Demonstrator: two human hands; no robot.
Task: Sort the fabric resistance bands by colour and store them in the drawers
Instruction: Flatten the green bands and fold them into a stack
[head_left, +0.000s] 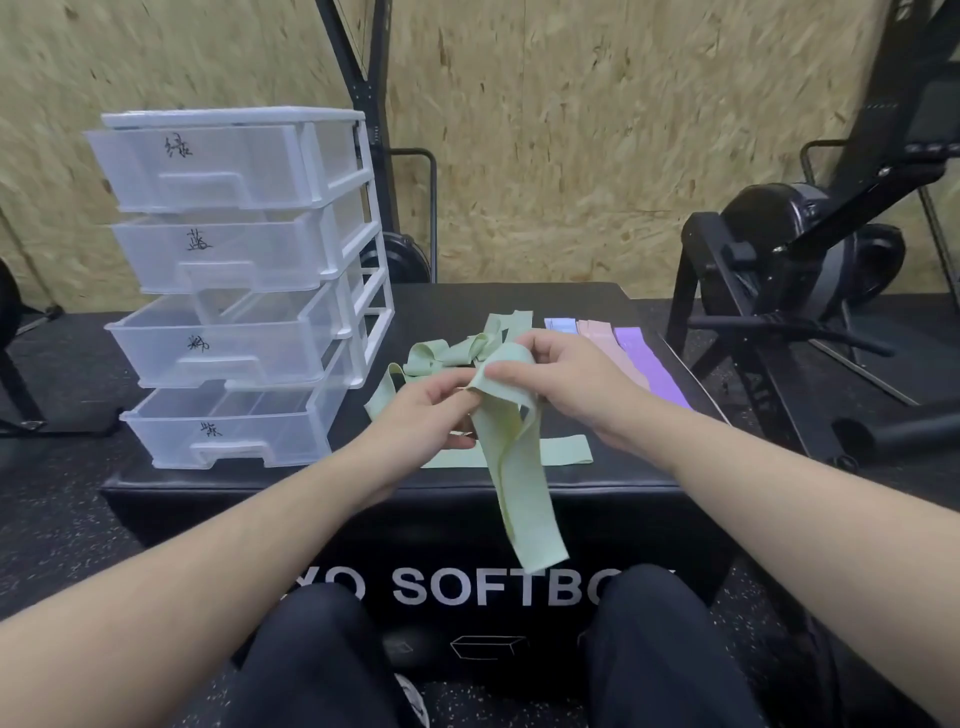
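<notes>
Both hands hold one pale green band (511, 467) above a black soft box (519, 301): the left hand (434, 415) pinches its upper edge from the left, the right hand (566, 382) grips the top fold, and the loop hangs down over the box's front. More green bands (457, 353) lie tangled behind the hands, one flat beneath. Blue (561, 326), pink (605, 343) and purple (647, 358) bands lie side by side at right. A white four-drawer unit (234, 280) stands at left, all drawers pulled partly out

Even, soft indoor light, wide-angle view.
Straight lines are bent toward the edges; slight motion blur is seen on the wall (571, 130), and only faint shadows are cast.
</notes>
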